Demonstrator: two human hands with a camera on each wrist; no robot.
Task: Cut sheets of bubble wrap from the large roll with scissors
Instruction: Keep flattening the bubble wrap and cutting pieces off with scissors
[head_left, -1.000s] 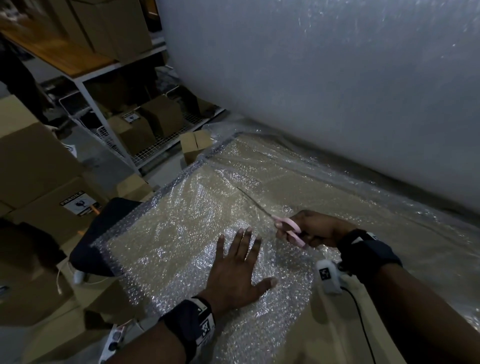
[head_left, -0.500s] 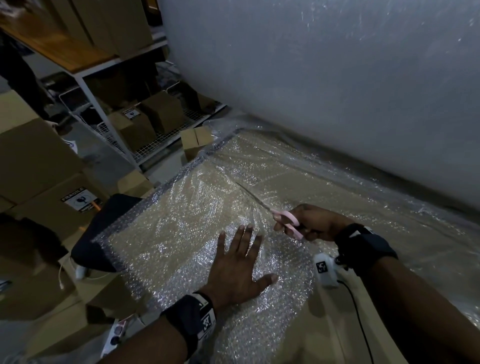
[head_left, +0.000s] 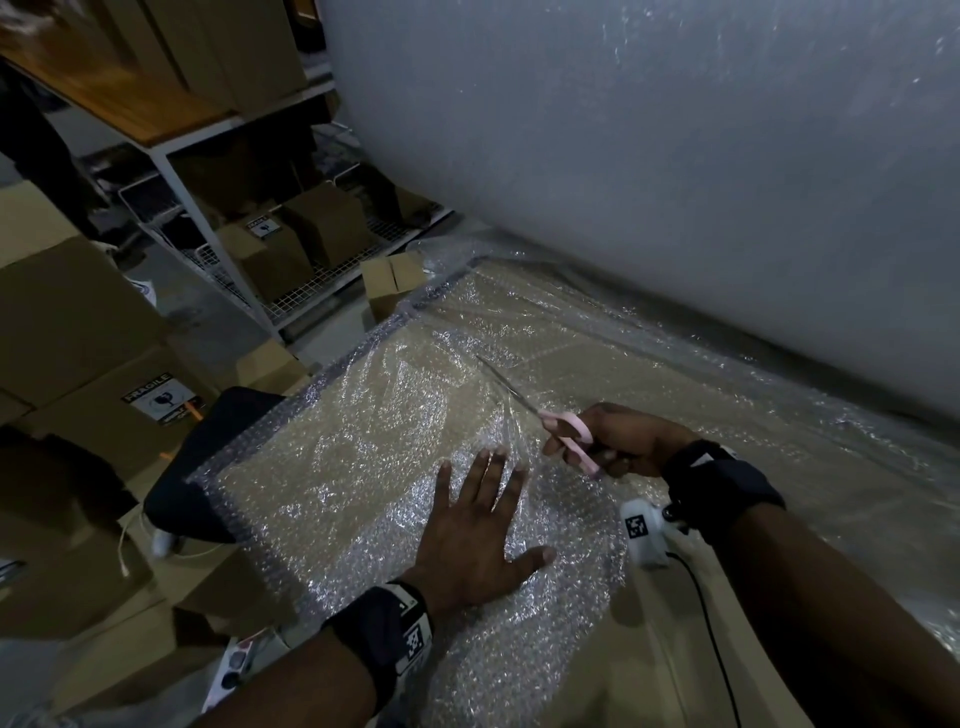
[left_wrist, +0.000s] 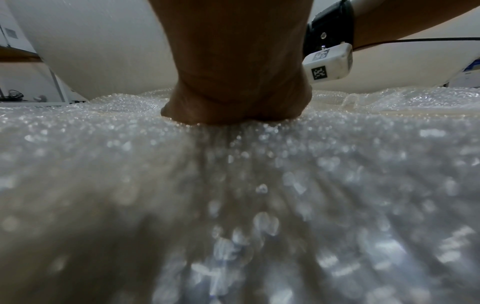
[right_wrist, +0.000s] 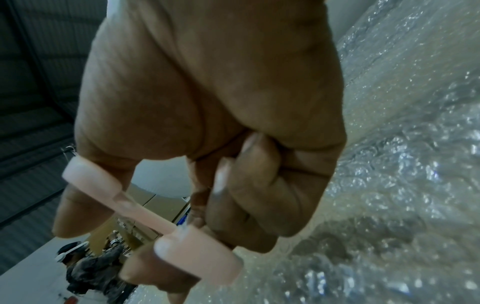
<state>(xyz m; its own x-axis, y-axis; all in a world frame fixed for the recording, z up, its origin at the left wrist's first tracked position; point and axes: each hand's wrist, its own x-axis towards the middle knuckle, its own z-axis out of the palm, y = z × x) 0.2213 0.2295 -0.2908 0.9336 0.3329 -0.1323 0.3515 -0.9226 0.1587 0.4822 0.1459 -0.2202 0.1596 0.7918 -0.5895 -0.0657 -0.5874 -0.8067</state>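
Note:
A bubble wrap sheet lies spread over the cardboard work surface, running out from the huge white roll at the back. My left hand lies flat on the sheet with fingers spread, pressing it down; in the left wrist view the palm rests on the wrap. My right hand grips pink-handled scissors, the blades pointing up-left along a cut in the sheet. In the right wrist view the fingers curl through the pink handles.
Cardboard boxes stack at the left, one with a fragile label. A white wire shelf holds more boxes. A dark stool or seat sits under the sheet's left corner. Another person shows small in the right wrist view.
The right hand with the scissors has moved forward, up and left along the cut. The left hand stays flat on the sheet in about the same spot.

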